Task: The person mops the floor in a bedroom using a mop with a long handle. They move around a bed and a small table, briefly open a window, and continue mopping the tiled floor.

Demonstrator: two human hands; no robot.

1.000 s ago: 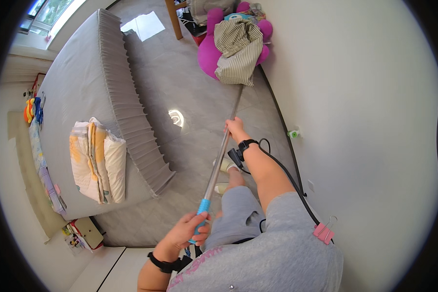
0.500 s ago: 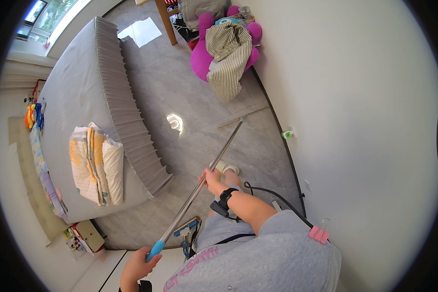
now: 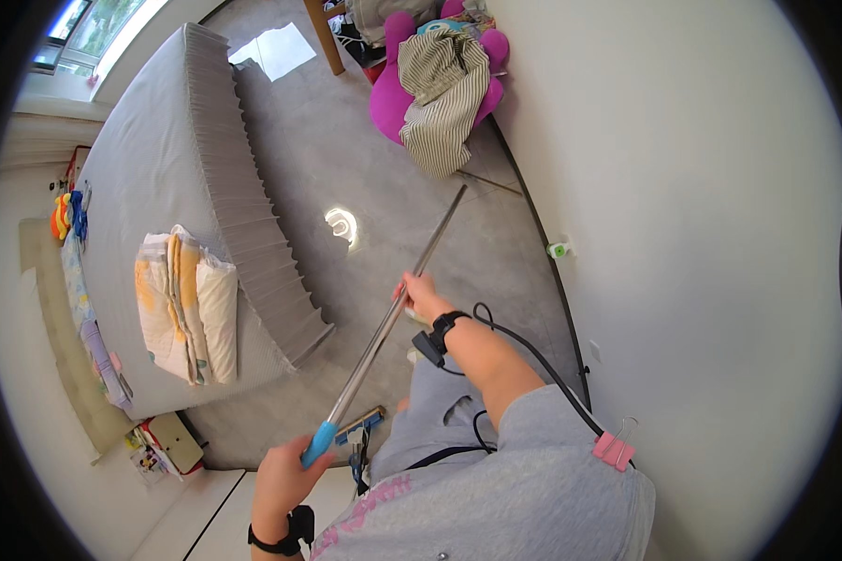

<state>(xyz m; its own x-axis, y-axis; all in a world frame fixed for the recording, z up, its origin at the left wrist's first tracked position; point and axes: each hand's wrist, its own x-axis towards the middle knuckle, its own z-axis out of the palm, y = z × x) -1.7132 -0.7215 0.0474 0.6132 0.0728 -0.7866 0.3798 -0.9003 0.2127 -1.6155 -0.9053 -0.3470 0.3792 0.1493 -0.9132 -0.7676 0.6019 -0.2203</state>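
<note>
I hold a long metal pole [image 3: 370,360] with a blue grip slantwise across my front. My left hand [image 3: 285,479] is closed round the blue grip at the near end. Farther up, my right hand [image 3: 423,297] wraps round the bare metal shaft. The far end of the pole reaches out over the grey floor, where a thin dark bar [image 3: 496,183] lies close to its tip, between a striped cloth [image 3: 440,107] and the wall. How the bar joins the pole is too small to tell. Black bands sit on both my wrists.
On the left stands a grey-covered bed [image 3: 150,140] with a folded quilt [image 3: 185,309]. The cloth drapes over a magenta plush seat [image 3: 388,107]. A white wall [image 3: 683,234] runs along the right, with a small green-and-white device [image 3: 559,250]. A blue flat mop head [image 3: 360,425] rests near my legs.
The pole's far end has moved away from me, toward the striped cloth. My right hand has gone forward with it; my left hand has moved up and rightward. Both keep hold.
</note>
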